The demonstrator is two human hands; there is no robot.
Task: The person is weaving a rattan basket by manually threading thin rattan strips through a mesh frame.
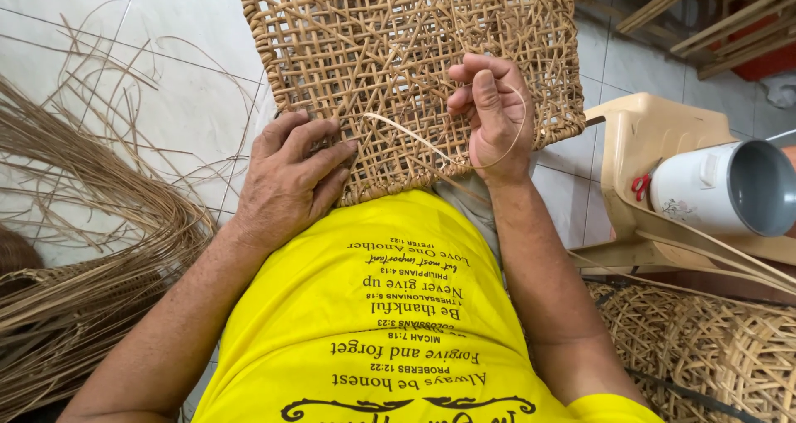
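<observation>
A woven rattan panel [414,66], an open hexagonal lattice with a bound edge, rests against the person's lap and leans away over the floor, so that its near edge sits within easy reach of both hands. The left hand [290,178] lies flat on the panel's lower left corner, fingers spread and pressed down rather than closed on anything, apparently to steady the work. The right hand [491,112] is curled shut, thumb against the forefinger, pinching a thin rattan strand [406,133] that runs from the weave near the left fingertips up to this hand and loops round behind its knuckles; whether the strand's far end is already threaded into the lattice I cannot tell.

The person wears a yellow printed shirt [390,323]. The floor is white tile [174,99]. To the left a large bundle of loose rattan strips [75,224] fans across it, kept close as stock. To the right stands a beige plastic stool [638,141] with a white lidded container [730,187] lying on its side, and below that more finished caned pieces [705,348] are stacked. Wooden frames [713,17] stand at the upper right.
</observation>
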